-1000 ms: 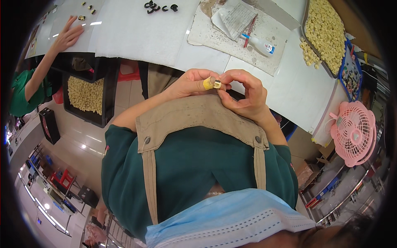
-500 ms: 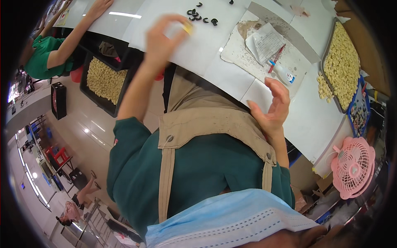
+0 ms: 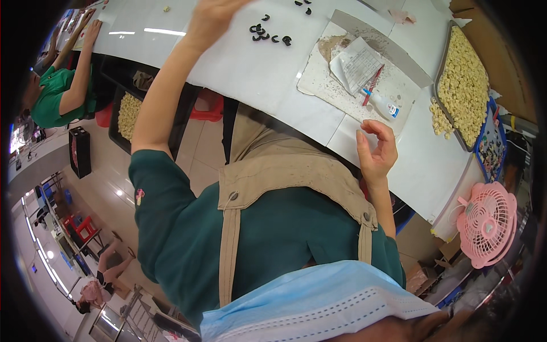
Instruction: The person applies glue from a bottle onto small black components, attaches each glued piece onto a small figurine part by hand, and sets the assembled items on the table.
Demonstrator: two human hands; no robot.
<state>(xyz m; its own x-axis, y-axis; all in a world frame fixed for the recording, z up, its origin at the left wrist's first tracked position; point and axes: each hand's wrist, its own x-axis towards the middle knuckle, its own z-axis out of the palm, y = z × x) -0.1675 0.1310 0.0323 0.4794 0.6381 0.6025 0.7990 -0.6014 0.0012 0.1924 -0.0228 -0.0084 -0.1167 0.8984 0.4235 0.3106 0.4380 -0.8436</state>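
My left hand (image 3: 215, 21) reaches over the table's far side at the top edge, where its fingers are mostly cut off. What it holds, if anything, is hidden. Just right of it lie several small black curved pieces (image 3: 259, 32), loose on the white tabletop (image 3: 239, 68). My right hand (image 3: 377, 149) hovers at the table's near edge, fingers curled but apart from the thumb, with nothing between them. A small glue bottle (image 3: 385, 106) with a blue tip rests just beyond it on a stained board (image 3: 313, 80), beside a red pen (image 3: 373, 85) and a paper slip (image 3: 359, 62).
A tray of pale yellow pieces (image 3: 464, 85) stands at right, some spilled beside it. Near it are a blue tray of small parts (image 3: 491, 145) and a pink fan (image 3: 487, 225). Another bin of yellow pieces (image 3: 128, 117) and a co-worker in green (image 3: 65, 94) are at left.
My left hand has moved farther away, toward the top edge; the yellow piece seen in its fingers before is no longer visible. My right hand's fingers have drawn a little closer together.
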